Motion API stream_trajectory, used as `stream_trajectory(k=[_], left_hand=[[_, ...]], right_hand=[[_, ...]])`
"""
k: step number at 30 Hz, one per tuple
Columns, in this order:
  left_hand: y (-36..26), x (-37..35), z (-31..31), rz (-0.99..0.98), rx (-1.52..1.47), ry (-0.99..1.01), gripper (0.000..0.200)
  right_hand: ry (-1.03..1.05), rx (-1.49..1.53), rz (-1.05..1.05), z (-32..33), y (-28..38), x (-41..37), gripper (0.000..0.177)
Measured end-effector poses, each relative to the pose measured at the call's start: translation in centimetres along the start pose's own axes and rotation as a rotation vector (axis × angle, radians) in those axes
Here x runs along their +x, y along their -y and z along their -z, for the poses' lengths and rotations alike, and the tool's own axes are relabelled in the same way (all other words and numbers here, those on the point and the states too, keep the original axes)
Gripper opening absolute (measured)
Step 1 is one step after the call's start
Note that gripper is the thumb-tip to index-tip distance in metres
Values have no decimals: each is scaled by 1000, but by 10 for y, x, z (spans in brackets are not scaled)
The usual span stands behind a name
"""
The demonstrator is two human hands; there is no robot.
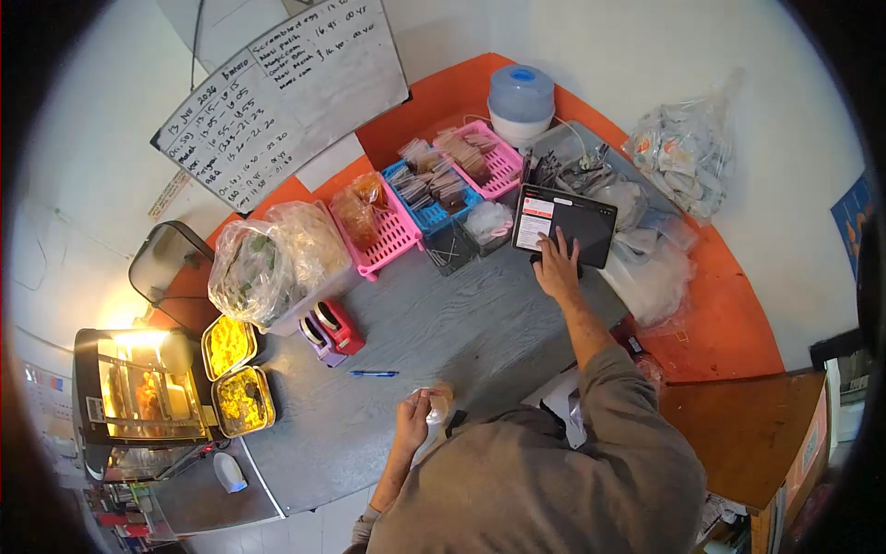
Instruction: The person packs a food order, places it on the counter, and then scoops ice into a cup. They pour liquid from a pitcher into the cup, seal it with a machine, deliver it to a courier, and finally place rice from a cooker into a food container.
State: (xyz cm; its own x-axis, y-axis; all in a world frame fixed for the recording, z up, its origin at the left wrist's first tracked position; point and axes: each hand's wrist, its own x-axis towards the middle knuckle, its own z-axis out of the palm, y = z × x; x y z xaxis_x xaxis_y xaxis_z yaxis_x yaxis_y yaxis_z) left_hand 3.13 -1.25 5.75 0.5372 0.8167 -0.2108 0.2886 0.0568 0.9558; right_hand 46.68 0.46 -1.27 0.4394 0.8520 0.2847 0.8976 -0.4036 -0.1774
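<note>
My right hand (556, 268) is at a dark tablet (591, 226) that stands tilted at the table's far right. Its fingers are spread, with the fingertips over the lower part of the lit screen. Close to the table's near edge, my left hand (413, 420) is closed, fingers pinched at the side of a small, clear, amber-tinted item (441, 403). Whether that is a cup or a wrapped packet I cannot make out. A blue pen (374, 373) lies left of it, and past the pen stand a red tape dispenser (340, 328) and a purple one (318, 342).
Pink baskets (392, 238) and a blue basket (429, 220) of packets line the back. A plastic-bagged tub (277, 263) stands left of them. Two trays of yellow food (229, 346) sit beside a lit warmer (138, 388). Plastic bags (651, 282) lie right of the tablet.
</note>
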Motion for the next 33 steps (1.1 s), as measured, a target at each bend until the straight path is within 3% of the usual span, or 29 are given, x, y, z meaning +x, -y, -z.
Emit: stream_trajectory(k=[8, 10, 12, 13, 14, 15, 17, 22, 24, 25, 27, 29, 30, 31, 32, 33], left_hand=[[1, 4, -15, 38, 31, -19, 36], [3, 3, -17, 25, 24, -24, 36], [4, 4, -18, -1, 84, -42, 37], [4, 4, -19, 0, 82, -44, 37], [5, 4, -19, 22, 61, -43, 37], [7, 4, -18, 42, 40, -42, 37], [20, 4, -16, 27, 54, -66, 37], [16, 5, -4, -45, 56, -45, 40], [7, 3, -8, -24, 16, -121, 32], [3, 1, -8, -2, -39, -182, 27], [1, 0, -6, 13, -98, -246, 25], [5, -6, 2, -69, 63, -54, 18], [-2, -7, 7, -66, 59, -61, 18], [-9, -8, 14, -170, 298, 7, 17], [-16, -11, 20, -269, 538, 79, 15], [-19, -12, 23, -282, 570, 104, 17]], right_hand=[[-55, 33, 7, 11, -3, 14, 42], [-206, 122, -3, 34, 29, 6, 37], [-150, 518, 163, 52, 72, -15, 36], [135, 770, 246, 60, 100, -28, 40], [108, 958, 473, 58, 130, -50, 45], [398, 1198, 494, 79, 156, -68, 45], [683, 1086, 541, 89, 190, -94, 34], [447, 1105, 552, 79, 209, -115, 17], [619, 1234, 218, 91, 209, -122, 19], [617, 1231, 225, 82, 208, -132, 19], [971, 1548, -147, 64, 208, -150, 13], [882, 1411, -102, 66, 212, -155, 14], [798, 1279, -67, 76, 216, -156, 15], [650, 1150, 70, 84, 219, -154, 13], [662, 1152, 69, 82, 222, -154, 13], [501, 1093, 305, 75, 224, -152, 13]])
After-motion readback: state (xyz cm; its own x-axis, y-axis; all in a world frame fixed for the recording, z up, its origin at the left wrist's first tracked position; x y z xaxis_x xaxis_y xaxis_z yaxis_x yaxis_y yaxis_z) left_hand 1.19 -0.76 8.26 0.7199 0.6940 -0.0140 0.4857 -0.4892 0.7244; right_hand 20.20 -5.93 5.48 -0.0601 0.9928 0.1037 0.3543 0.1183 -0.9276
